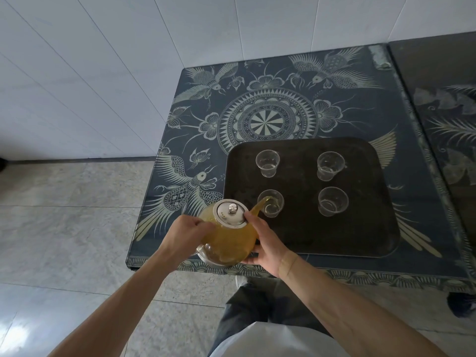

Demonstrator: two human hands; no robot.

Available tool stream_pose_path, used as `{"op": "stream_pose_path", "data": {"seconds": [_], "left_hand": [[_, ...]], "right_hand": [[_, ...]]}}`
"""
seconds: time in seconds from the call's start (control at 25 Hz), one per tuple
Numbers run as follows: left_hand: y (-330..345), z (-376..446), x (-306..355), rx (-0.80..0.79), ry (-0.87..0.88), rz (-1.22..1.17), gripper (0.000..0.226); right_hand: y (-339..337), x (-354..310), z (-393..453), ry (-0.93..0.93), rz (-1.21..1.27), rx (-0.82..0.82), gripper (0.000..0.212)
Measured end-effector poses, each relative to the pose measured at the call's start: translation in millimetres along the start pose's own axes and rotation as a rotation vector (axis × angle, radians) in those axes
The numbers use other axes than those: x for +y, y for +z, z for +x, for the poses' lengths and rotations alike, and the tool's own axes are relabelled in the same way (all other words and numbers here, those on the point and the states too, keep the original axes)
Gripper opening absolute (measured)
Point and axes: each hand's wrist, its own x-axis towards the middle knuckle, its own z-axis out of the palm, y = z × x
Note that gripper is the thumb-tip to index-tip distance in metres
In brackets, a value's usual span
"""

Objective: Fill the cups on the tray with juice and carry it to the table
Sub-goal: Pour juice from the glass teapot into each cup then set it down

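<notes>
**Pouring juice into the 7 o'clock cup**

Both my hands are on the glass teapot (228, 238), which is full of yellow juice and tilted toward the tray (360, 240). My left hand (185, 234) is closed around the handle side at the pot's 9 o'clock. My right hand (268, 243) cups the body from the 3 o'clock side, fingers under the base, one fingertip pressing the metal lid (231, 212). The spout (260, 205) sits over the rim of the near-left cup (271, 203), at the tray's 7 o'clock; juice is just reaching it. The other three cups look empty: far-left (268, 163) at 11, far-right (330, 165) at 1, near-right (332, 201) at 5. The tray is dark, flat on the patterned bench (270, 99), toward its near-right part. Pot hangs over the bench's near edge.
</notes>
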Motion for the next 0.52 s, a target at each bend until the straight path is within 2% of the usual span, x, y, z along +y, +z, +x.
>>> {"op": "stream_pose_path", "data": {"seconds": [0.2, 0.52], "left_hand": [[0.5, -1.1, -2.2, 0.004, -0.008, -0.002, 0.043], [-3.3, -7.0, -3.7, -0.008, -0.018, 0.002, 0.032]], "right_hand": [[-2.3, 3.7, 2.5, 0.028, 0.007, -0.004, 0.069], [0.0, 6.9, 3.6, 0.047, -0.004, -0.018, 0.068]]}}
